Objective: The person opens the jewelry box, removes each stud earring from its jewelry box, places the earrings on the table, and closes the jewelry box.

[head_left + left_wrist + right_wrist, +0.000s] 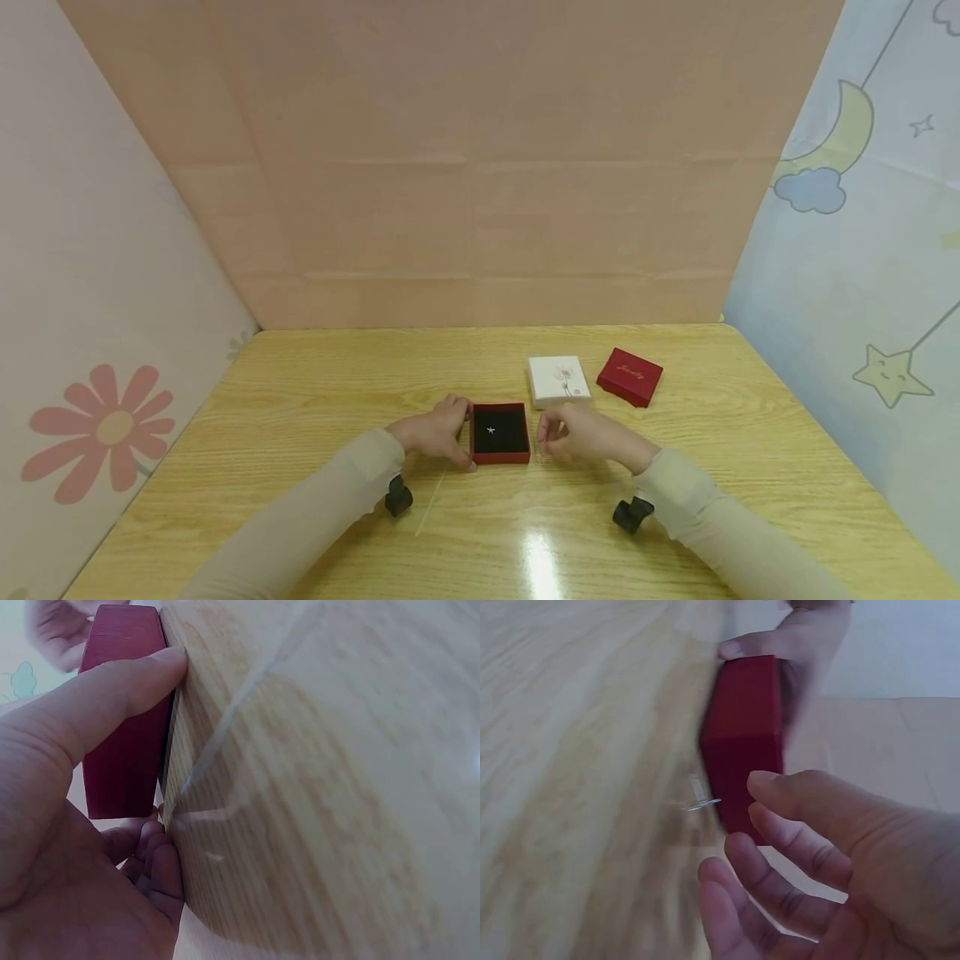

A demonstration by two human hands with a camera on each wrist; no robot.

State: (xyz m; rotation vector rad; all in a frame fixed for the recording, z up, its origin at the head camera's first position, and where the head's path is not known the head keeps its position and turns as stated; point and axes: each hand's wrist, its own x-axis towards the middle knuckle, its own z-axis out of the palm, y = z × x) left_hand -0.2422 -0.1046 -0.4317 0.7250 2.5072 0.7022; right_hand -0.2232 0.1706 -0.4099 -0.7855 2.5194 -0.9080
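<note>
As my left grip (438,429) clasps the mid-frame jewelry box (501,457), probably light and stiff, by its side, my right grip (577,429) is empty.

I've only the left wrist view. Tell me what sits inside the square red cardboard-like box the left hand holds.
Observer: In the square red cardboard-like box, a small silver piece sits on a flat black pad.
Operator: Now tell me what lies just beyond it.
Observer: A flat, square white box printed with a flower, slightly to its right.
Operator: Report the red box's far side.
Observer: A small, shiny, silvery thing, too small to identify, shows near the right hand.
</note>
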